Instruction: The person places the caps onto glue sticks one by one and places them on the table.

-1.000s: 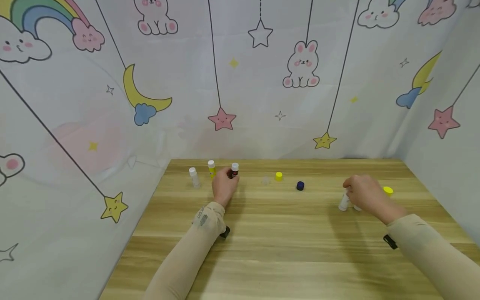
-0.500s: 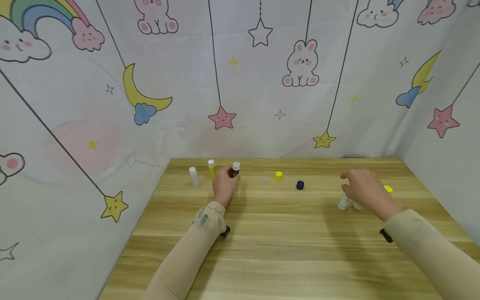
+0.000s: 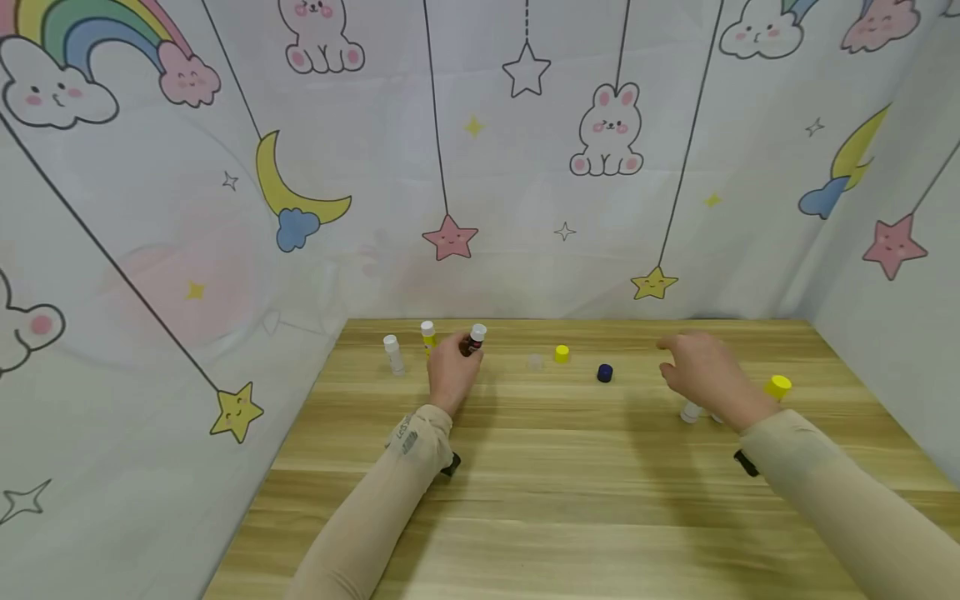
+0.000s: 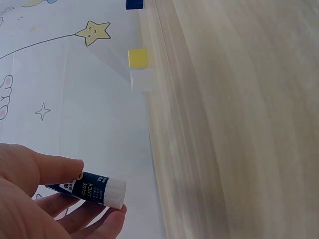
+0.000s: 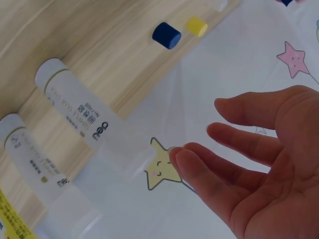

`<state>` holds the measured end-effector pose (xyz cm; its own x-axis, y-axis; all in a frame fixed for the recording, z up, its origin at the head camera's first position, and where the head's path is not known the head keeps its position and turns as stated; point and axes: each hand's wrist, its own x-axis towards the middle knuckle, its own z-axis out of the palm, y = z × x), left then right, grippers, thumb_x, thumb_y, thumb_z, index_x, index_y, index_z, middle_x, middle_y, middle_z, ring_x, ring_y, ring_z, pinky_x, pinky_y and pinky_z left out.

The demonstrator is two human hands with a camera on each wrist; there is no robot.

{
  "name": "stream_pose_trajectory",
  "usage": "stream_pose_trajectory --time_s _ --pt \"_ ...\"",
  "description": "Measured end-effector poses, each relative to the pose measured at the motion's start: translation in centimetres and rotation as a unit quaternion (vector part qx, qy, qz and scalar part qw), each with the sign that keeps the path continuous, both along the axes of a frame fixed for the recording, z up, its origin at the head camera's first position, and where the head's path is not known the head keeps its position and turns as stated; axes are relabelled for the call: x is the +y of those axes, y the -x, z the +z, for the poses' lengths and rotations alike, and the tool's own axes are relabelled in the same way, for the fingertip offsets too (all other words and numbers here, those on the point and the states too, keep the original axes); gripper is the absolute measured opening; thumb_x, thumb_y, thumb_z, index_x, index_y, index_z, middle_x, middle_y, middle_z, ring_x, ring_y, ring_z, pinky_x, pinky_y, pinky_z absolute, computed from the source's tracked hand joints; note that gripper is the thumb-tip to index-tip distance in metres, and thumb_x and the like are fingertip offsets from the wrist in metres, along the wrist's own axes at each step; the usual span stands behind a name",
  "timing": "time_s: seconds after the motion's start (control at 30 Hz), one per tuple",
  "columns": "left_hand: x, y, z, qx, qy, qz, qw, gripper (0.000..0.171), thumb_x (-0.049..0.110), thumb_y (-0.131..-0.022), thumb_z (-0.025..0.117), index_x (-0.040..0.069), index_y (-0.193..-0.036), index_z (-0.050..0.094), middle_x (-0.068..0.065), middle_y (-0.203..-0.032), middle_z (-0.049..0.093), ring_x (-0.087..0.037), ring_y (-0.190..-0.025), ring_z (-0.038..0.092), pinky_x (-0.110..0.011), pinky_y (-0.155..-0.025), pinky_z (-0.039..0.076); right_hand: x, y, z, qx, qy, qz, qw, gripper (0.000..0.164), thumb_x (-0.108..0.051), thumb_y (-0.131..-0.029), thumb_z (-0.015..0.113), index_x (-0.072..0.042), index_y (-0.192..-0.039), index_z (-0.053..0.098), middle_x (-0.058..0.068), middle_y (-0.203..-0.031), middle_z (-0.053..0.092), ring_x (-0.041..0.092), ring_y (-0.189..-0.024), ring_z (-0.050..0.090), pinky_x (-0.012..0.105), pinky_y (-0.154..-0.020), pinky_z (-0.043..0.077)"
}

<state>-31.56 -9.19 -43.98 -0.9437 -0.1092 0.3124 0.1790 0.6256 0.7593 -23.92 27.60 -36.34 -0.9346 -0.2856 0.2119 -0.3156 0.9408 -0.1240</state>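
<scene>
My left hand [image 3: 452, 371] grips a dark glue stick [image 4: 92, 189] whose white end points out past the fingers. Left of that hand stand a white glue stick [image 3: 393, 356] and a yellow glue stick [image 3: 428, 333], both with white tops; the hand partly hides the yellow one. Held over the right of the table, my right hand [image 3: 705, 367] has its thumb and fingers apart with nothing between them. Beside it two white glue sticks with translucent caps, one nearer [image 5: 82, 104] and one farther [image 5: 42, 169], stand upright; in the head view the hand covers most of them.
A translucent cap [image 3: 536, 362], a yellow cap [image 3: 562, 354] and a navy cap [image 3: 604, 373] sit on the wooden table [image 3: 555, 517] between the hands. A yellow-topped stick [image 3: 777, 387] stands far right. A patterned curtain [image 3: 525, 275] borders the table's back edge.
My right hand has come up off the white glue sticks and moved left, its fingers spreading. The left hand keeps its hold, and its dark glue stick leans slightly more to the right.
</scene>
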Motion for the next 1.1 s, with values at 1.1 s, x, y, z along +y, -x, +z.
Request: stream_pose_trajectory --time_s 1.1 --pt "0.0 -1.3 1.0 0.054 0.065 -0.019 0.9962 0.028 0.016 -0.090 0.077 0.011 -0.117 0.074 -0.008 -0.104 0.068 -0.024 -0.093 0.064 -0.044 -0.083 0.052 -5.3 4.7 -4.7 -0.080 0.052 -0.001 0.995 0.041 -0.009 -0.090 0.073 0.003 -0.128 0.065 0.023 -0.122 0.066 0.033 -0.091 0.065 0.050 -0.079 0.053"
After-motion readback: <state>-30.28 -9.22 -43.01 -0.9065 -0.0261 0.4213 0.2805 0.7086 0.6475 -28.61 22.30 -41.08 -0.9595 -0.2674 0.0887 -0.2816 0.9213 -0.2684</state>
